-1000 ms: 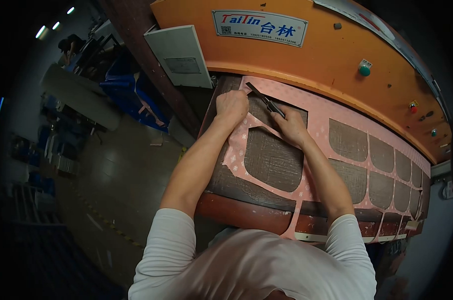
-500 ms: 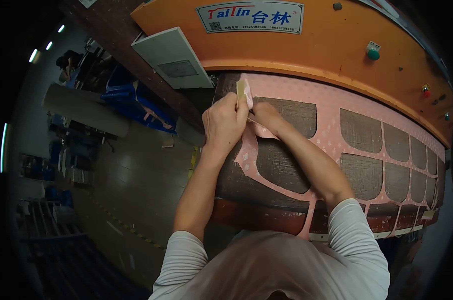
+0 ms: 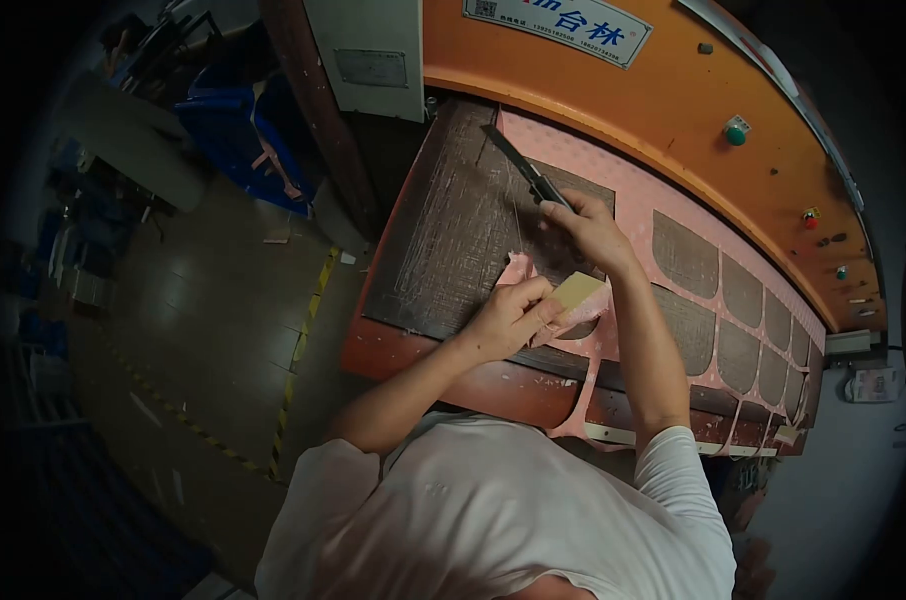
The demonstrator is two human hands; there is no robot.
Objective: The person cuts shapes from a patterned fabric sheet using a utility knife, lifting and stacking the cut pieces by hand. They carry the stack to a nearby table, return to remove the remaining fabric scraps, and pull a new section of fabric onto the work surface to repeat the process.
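Note:
My right hand (image 3: 588, 232) is closed around a utility knife (image 3: 521, 165), its dark blade pointing up and left above the worn brown board (image 3: 428, 225). Lower down, my left hand (image 3: 513, 318) grips a bunched strip of pink patterned fabric (image 3: 518, 272) together with a yellowish flat piece (image 3: 578, 290). Rows of rounded openings run through the pink fabric sheet (image 3: 634, 215), showing the board beneath. Its loose near end hangs over the front edge. Part of the left-hand bundle is hidden by my fingers.
An orange machine beam (image 3: 663, 95) with green and red buttons spans the far side. On the left, a blue bin (image 3: 238, 135) holds fabric scraps. Yellow-black tape (image 3: 308, 325) marks the floor. At the upper left a person bends over.
My hands have separated: the left came down toward the front edge with the bunched fabric, while the right holds the knife out in view. More bare board shows at the left; my view has shifted.

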